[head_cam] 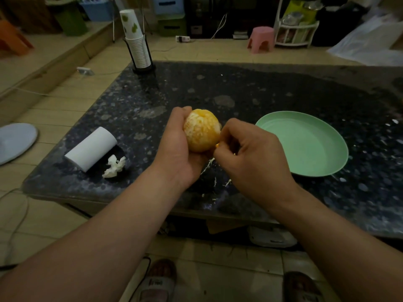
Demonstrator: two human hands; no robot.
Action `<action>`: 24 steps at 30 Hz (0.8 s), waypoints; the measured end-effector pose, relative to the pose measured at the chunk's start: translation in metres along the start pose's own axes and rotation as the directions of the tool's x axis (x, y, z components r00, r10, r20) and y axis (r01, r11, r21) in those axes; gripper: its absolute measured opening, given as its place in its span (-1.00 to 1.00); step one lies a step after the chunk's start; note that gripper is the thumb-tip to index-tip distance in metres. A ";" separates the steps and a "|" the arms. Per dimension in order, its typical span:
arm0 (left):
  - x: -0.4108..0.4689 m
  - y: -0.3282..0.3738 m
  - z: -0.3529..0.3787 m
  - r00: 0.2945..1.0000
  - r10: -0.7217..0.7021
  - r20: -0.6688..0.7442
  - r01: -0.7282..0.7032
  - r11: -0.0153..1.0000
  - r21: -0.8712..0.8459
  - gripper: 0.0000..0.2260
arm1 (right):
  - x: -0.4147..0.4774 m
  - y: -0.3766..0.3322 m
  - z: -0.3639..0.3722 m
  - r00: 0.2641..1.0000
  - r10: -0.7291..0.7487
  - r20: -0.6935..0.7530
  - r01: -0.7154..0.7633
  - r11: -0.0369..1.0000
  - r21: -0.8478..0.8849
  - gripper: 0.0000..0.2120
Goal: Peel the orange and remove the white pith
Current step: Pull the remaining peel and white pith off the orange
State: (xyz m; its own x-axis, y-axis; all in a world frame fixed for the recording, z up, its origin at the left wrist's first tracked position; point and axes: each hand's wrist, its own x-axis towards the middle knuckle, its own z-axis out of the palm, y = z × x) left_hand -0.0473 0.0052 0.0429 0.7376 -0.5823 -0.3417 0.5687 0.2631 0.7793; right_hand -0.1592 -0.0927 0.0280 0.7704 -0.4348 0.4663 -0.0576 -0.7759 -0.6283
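1. Nearest to us, just below the orange [201, 131], thin pith strands [208, 167] lie on the dark table [261, 88]. We drop removed bits there, not back on the fruit.
2. Just right of the orange, the right hand [250, 153] has curled fingers that pinch what looks like a small scrap of peel [217, 145] at the fruit's lower right edge. We pull it slowly along the surface so that the flesh does not tear.
3. The left hand [176, 147] wraps the orange from its left and from below and holds it above the table. We grip firmly without squeezing and turn the fruit little by little.
4. The orange's upper left face shows a white net of pith, so we judge this area needs work next.
5. Right of the orange, the green plate [340, 138] can receive the clean fruit.
6. Left of the orange, the tissue roll [91, 149] serves for wiping juice.
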 end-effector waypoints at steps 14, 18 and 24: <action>0.009 0.008 -0.014 0.979 -0.192 0.073 0.205 0.912 -0.355 -0.41 | 0.003 0.001 0.005 0.996 0.091 0.012 -0.090 0.995 -0.036 -0.80; 0.010 0.008 -0.015 0.985 -0.170 0.011 0.163 0.924 -0.345 -0.45 | 0.003 0.010 0.009 0.982 0.169 0.082 -0.156 0.977 -0.144 -0.66; 0.011 0.007 -0.018 0.982 -0.191 0.008 0.186 0.945 -0.269 -0.31 | 0.005 0.010 0.012 0.939 0.222 0.262 -0.172 0.964 -0.202 -0.90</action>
State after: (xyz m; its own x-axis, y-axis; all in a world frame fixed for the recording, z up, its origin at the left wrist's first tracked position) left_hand -0.0289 0.0148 0.0347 0.6130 -0.6277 -0.4799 0.7723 0.3476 0.5318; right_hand -0.1480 -0.0968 0.0168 0.8768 -0.4613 0.1354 -0.3164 -0.7657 -0.5600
